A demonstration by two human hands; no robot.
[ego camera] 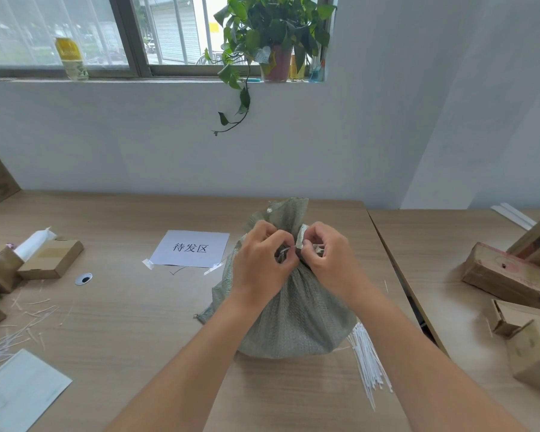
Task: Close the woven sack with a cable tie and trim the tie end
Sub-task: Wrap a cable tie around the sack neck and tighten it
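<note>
sack (293, 307) sits mid-bench near the right edge. left hand (262, 260) and right hand (328, 257) both pinch the tie (289, 249) at the bunched neck. risk: tail misses the head or the neck spreads, leaving the loop loose. spare ties (368, 363) beside.

The only text I can read is on the white paper sheet (190, 248) taped to the wooden table (122, 307), left of centre in the frame: three black Chinese characters, 待发区. I see printing on the paper (19, 391) at lower left, on the bottle (71, 59) on the windowsill at upper left, and on the cardboard box (502, 272) at right, but all too blurred to read.
</note>
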